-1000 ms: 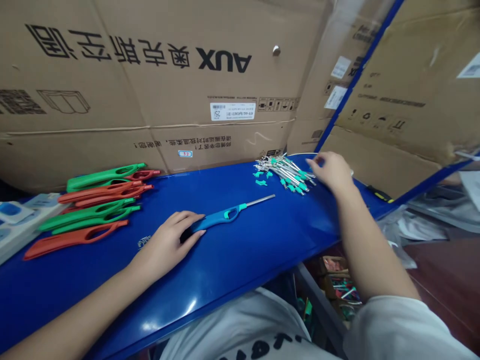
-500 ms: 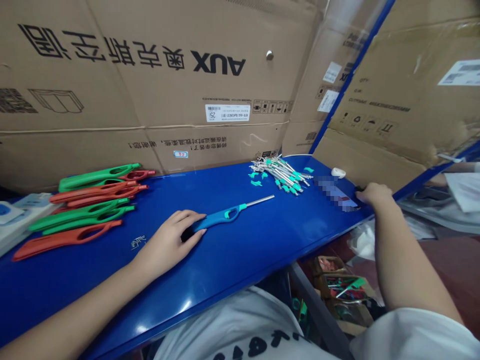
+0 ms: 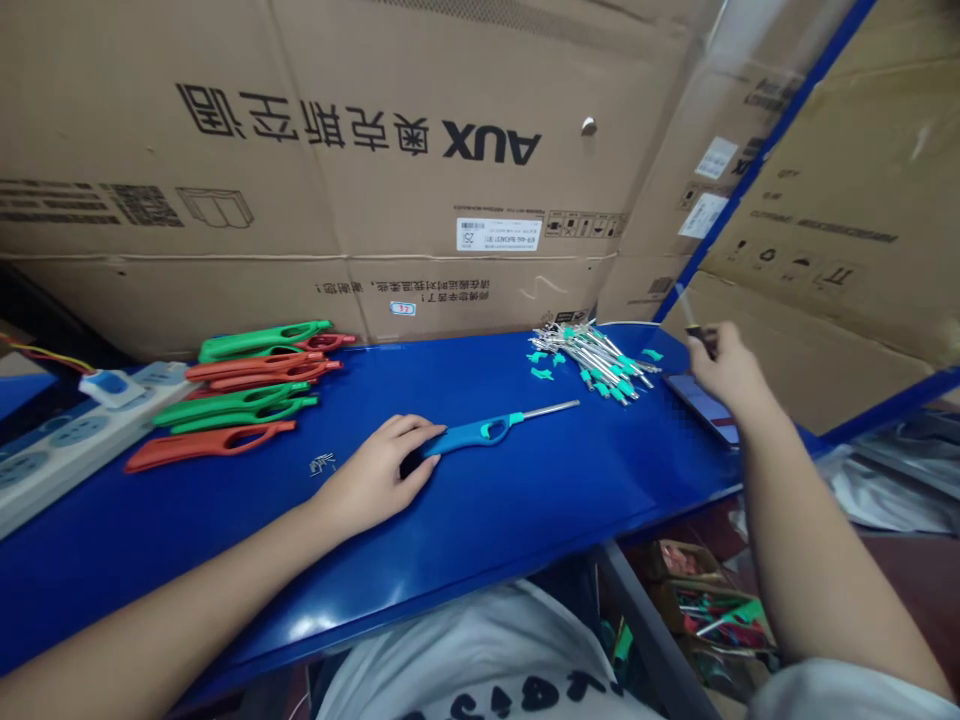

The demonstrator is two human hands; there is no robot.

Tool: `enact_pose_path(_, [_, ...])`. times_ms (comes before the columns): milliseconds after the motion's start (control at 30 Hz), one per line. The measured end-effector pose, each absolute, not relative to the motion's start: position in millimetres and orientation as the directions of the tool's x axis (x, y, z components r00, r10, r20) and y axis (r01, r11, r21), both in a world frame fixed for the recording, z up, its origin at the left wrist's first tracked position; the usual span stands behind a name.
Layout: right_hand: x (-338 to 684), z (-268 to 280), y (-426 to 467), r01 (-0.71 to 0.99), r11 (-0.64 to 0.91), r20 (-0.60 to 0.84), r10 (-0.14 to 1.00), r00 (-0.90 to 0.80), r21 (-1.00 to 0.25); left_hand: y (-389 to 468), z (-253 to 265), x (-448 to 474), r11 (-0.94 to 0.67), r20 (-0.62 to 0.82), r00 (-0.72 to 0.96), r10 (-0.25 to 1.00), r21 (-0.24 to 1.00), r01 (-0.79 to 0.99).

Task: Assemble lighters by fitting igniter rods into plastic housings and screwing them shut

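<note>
Your shirt (image 3: 480, 625): pale grey, near white, loose cloth, soft folds. Black lettering (image 3: 517, 697) across shirt's front (chunky, rounded strokes, partly cut off by view's edge, so wording unreadable to you here); row climbs slightly toward shirt's right side. Your right sleeve (image 3: 847, 692), off to shirt's right: short, same pale grey. Beyond shirt, your left forearm (image 3: 247, 565), right forearm (image 3: 817, 540), left hand (image 3: 386, 475) and right hand (image 3: 726, 372) bare.

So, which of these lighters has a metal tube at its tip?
The blue lighter, held in the left hand: a silver tube sticks out. The green lighters and red lighters on the left show none.
</note>
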State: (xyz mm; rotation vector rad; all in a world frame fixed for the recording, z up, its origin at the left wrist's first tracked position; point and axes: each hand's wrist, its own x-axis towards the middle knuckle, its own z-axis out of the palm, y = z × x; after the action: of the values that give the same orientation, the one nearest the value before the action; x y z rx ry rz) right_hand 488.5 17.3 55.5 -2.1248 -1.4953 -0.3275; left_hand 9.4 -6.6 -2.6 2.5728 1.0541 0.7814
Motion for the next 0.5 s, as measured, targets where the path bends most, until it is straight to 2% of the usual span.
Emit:
enact_pose_path(133, [397.1, 67.9, 37.3, 0.926, 0.098, 0.461, 0.883, 0.088, -0.365, -8.3, -2.7, 7.9, -0.699, 0.37, 0.595, 0.714, 0.43, 0.571])
enact_pose_path(200, [349.9, 69.7, 42.8, 0.755, 0.356, 0.491, 0.869, -0.053, -0.55, -10.4, -2.6, 7.3, -0.698, 0.365, 0.597, 0.714, 0.428, 0.574])
enact_pose_path(233, [327.6, 69.0, 44.6, 0.644, 0.403, 0.472, 0.879, -0.073, -0.651, -11.8, -2.6, 7.2, -0.698, 0.361, 0.599, 0.715, 0.424, 0.577])
enact_pose_path(367, [251.1, 58.0, 49.1, 0.217, 0.355, 0.354, 0.934, -0.046, -0.909, -20.4, -3.6, 7.3, -0.703, 0.333, 0.621, 0.709, 0.403, 0.586])
enact_pose_path(433, [219.7, 50.3, 50.4, 0.063, 0.27, 0.264, 0.96, -0.097, -0.961, -25.9, -4.3, 7.6, -0.711, 0.318, 0.639, 0.7, 0.384, 0.589])
enact_pose_path(500, [191.7, 42.9, 50.9, -0.016, 0.218, 0.219, 0.966, -0.135, -0.976, -31.3, -4.4, 7.9, -0.72, 0.294, 0.661, 0.691, 0.359, 0.593])
